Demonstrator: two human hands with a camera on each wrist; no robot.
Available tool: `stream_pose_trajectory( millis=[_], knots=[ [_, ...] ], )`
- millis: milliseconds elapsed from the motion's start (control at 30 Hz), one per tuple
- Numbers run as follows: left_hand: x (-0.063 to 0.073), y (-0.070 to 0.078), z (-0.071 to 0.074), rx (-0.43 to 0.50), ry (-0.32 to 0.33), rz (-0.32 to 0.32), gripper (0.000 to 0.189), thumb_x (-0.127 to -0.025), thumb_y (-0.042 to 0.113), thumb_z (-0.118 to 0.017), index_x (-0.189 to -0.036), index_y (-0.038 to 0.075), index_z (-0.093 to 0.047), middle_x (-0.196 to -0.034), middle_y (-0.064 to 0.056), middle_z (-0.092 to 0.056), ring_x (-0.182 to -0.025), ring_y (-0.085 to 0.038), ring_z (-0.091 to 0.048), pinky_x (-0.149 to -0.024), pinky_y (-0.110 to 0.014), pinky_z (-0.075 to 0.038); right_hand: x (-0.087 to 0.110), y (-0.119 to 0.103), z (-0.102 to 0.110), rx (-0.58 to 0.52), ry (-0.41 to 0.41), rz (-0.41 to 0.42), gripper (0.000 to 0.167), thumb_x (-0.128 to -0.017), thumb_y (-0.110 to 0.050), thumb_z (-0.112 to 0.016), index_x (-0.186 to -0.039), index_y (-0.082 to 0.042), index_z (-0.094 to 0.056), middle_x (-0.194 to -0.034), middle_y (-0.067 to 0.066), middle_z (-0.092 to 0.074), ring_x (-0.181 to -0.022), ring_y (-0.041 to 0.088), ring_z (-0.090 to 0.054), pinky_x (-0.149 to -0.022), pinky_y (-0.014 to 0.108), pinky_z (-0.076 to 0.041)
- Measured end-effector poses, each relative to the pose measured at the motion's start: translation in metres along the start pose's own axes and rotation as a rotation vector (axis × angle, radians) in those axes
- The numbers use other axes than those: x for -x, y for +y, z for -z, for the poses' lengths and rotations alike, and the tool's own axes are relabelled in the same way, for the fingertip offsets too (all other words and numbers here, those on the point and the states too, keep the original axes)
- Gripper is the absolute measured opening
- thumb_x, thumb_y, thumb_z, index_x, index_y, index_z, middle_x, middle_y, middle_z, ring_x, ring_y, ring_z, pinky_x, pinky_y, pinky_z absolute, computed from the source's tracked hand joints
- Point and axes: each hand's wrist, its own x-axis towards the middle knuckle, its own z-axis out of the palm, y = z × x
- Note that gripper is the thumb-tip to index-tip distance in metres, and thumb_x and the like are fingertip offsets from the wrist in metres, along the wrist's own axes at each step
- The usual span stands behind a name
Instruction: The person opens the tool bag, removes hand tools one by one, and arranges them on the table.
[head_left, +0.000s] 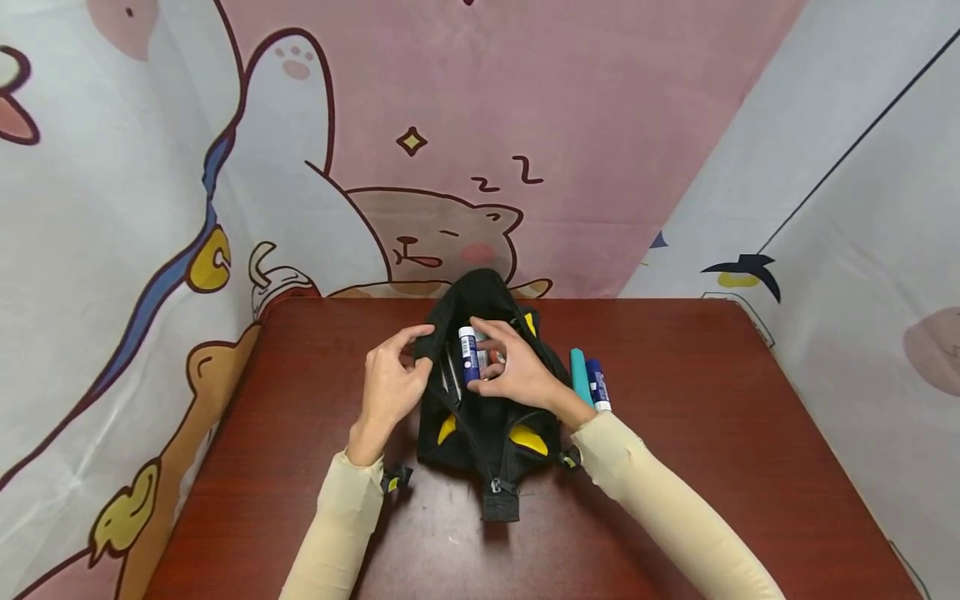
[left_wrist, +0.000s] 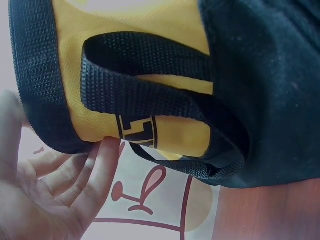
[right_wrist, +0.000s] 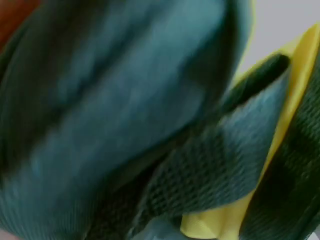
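Dark-red tabletop (head_left: 750, 467) comes first, an unzipped black bag (head_left: 480, 429) gaping on it. The left hand (head_left: 392, 379) pinches its edge; the right hand (head_left: 521, 362) grips a blue-and-white tube (head_left: 468, 354) at the opening, a teal stick (head_left: 580, 375) beside the bag. Cartoon-printed cloth (head_left: 600, 125) hangs behind.

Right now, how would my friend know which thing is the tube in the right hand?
On the red-brown table sits an open black bag with yellow patches. At its opening, the right hand holds a slim blue-and-white tube. In the head view, its white end is uppermost, while the similar tube beside the bag has its white end lowest.
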Motion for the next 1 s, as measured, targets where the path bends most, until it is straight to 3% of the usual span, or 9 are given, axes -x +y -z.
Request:
stream_pose_trajectory(
  millis=[600,1000],
  knots=[
    [0.000,-0.001,-0.001,0.009,-0.006,-0.002,0.042,-0.091,-0.003,-0.070,-0.130,0.009,-0.081,-0.110,-0.011,-0.081,-0.086,-0.023,-0.075,-0.073,-0.031,-0.063,0.019,-0.022,0.004,-0.161,0.088,0.107,0.099,-0.085,0.015,-0.083,-0.171,0.002,-0.036,-0.166,0.021,-0.035,-0.148,0.046,-0.051,-0.096,0.028,-0.062],
    [0.000,-0.002,-0.001,0.011,-0.011,0.004,0.041,-0.092,-0.002,-0.070,-0.130,0.009,-0.081,-0.110,-0.012,-0.081,-0.087,-0.024,-0.074,-0.076,-0.037,-0.064,0.032,-0.029,0.022,-0.201,0.163,0.171,0.101,-0.082,0.020,-0.079,-0.171,0.001,-0.036,-0.167,0.021,-0.032,-0.142,0.033,-0.050,-0.094,0.025,-0.060]
  ],
)
